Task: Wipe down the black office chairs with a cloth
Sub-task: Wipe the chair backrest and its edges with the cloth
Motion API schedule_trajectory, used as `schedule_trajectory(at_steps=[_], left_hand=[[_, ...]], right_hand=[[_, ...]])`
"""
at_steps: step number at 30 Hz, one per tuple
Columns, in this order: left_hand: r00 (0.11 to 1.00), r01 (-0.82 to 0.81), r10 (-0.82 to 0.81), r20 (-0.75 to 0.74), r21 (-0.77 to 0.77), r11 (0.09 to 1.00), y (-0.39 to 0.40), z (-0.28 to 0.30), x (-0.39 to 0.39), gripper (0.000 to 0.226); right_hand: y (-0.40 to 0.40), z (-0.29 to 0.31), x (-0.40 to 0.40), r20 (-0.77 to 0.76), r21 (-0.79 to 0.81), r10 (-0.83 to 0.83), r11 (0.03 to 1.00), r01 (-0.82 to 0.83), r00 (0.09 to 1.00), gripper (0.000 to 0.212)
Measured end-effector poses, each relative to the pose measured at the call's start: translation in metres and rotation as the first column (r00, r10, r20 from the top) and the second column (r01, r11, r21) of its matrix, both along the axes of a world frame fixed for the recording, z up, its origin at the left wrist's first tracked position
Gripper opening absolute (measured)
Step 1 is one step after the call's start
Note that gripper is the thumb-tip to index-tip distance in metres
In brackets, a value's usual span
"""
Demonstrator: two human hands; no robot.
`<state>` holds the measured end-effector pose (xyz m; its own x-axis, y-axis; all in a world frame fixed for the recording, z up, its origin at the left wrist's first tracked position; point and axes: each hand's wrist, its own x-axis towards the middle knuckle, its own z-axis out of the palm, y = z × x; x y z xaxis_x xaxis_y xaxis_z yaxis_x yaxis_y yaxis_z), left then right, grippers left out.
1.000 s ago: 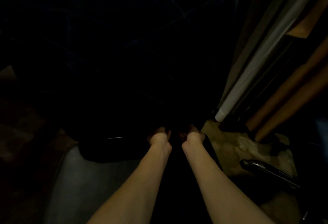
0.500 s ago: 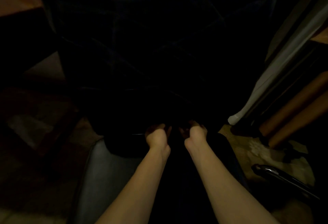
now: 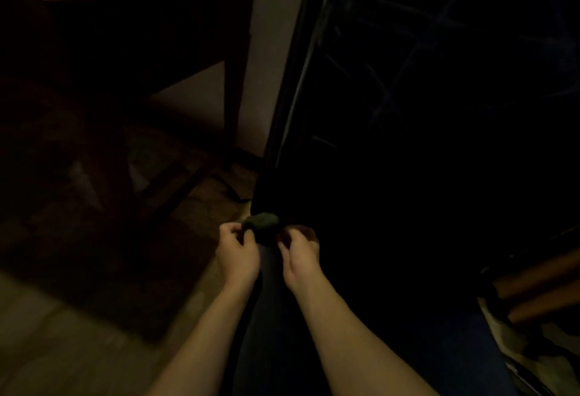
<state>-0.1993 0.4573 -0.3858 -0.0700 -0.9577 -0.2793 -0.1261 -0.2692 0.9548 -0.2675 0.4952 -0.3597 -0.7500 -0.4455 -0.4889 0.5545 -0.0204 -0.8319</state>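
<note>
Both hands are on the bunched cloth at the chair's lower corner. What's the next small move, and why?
Probably press the cloth flat against the black chair edge and wipe upward: the left hand and right hand pinch it bunched at that lower corner, beside the frame.

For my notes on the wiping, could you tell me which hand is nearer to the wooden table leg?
Left. The left hand holds the dark cloth on the side toward the table leg; the right hand grips it farther away, against the black chair.

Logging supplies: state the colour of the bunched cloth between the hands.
Dark green bunched cloth, dimly lit, seen in the head view.
</note>
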Motion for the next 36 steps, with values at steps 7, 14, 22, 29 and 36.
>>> schedule_trajectory(at_steps=[7,14,22,29,36], left_hand=[[0.982,0.172,-0.15,0.116,-0.213,0.962,0.018,-0.002,0.007,0.016],[0.992,0.106,-0.091,0.089,-0.179,0.978,0.029,0.0,0.019,0.015],[0.991,-0.08,0.093,0.094,-0.131,0.988,0.063,-0.002,0.054,0.017],[0.98,-0.196,0.196,-0.029,-0.025,0.98,0.102,0.0,0.101,0.011],[0.928,-0.271,0.306,-0.212,0.178,0.946,0.125,-0.022,0.161,0.01]], right_hand=[[0.007,0.001,0.009,-0.136,0.062,0.081,0.995,-0.073,0.987,0.017],[0.013,-0.002,0.027,-0.166,0.08,0.074,0.995,-0.062,0.983,0.013],[0.047,-0.012,0.065,-0.309,0.186,0.27,0.958,-0.22,0.912,0.013],[0.079,-0.013,0.104,-0.366,0.205,0.374,0.926,-0.318,0.852,0.012],[0.109,-0.011,0.146,-0.35,0.216,0.398,0.915,-0.341,0.848,0.008]])
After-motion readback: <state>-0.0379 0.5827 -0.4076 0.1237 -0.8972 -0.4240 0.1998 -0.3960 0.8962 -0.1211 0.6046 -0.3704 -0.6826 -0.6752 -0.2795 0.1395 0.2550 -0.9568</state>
